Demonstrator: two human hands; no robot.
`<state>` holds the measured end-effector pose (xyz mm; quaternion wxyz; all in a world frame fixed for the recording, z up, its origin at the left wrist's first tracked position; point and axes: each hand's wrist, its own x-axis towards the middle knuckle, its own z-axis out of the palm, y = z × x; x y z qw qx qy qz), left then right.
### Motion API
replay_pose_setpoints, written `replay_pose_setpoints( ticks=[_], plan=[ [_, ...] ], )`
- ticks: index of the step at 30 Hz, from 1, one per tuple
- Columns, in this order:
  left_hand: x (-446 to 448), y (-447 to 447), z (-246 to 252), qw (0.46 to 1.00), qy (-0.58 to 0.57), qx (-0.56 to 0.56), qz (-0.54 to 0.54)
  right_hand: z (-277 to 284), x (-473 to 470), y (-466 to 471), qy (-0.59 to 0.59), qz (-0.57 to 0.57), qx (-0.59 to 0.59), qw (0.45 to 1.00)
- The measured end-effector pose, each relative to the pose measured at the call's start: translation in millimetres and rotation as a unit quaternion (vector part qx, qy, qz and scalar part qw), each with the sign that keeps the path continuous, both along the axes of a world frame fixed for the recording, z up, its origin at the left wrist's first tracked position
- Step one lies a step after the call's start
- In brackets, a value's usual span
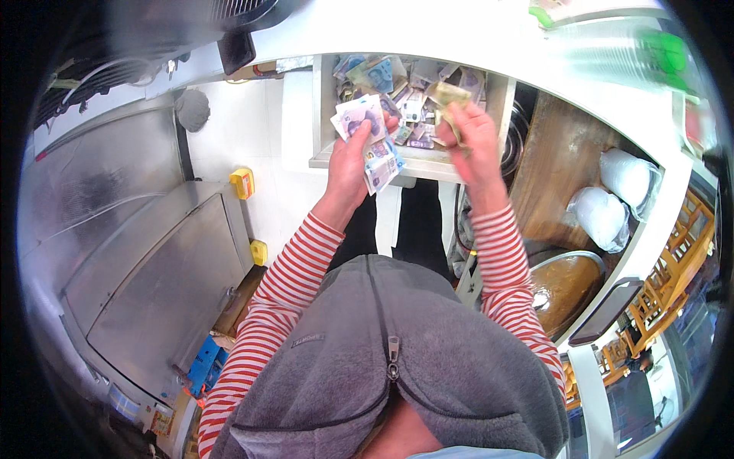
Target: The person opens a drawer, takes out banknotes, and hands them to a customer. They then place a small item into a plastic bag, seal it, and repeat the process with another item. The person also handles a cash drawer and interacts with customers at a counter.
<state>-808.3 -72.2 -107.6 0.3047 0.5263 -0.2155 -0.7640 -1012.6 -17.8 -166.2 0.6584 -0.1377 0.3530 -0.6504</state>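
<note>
An open drawer [321, 109] full of loose, jumbled banknotes [416, 103] lies before me. My left hand [352, 155] grips a fanned bunch of banknotes [383, 166], mostly purple with some blue, over the drawer's front left part. Over its right side, my right hand [473, 143] pinches a crumpled yellowish-green banknote [450, 94]; this hand is slightly blurred. The two hands are apart. Fingers hide part of the notes in each hand.
Right of the drawer, a brown wooden surface [553, 155] holds white bagged bundles [599, 218]. Nearer stands a round pan of brown liquid [567, 287]. A steel cabinet [166, 275] is at left, with yellow boxes [242, 183] beside it. A white counter [401, 28] runs behind the drawer.
</note>
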Motion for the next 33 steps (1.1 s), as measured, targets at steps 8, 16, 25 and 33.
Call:
replay_pose_setpoints(
  ticks=[8,16,25,33],
  plan=[
    [-14.2,-13.8,36.8,0.99,0.135,-0.025,0.044,80.3,81.0,-34.3,0.432,-0.176,-0.019,0.884],
    [-39.8,-69.5,97.9,0.975,0.215,-0.063,0.012,118.8,47.9,-84.7,0.279,-0.171,0.006,0.945],
    [39.7,11.2,-16.1,0.997,0.079,0.015,-0.001,148.3,-47.2,-253.2,0.415,-0.431,-0.069,0.798],
    [115.7,104.9,-161.8,0.951,0.151,0.269,-0.019,107.3,-76.5,-331.3,0.44,-0.464,0.066,0.766]
  ],
)
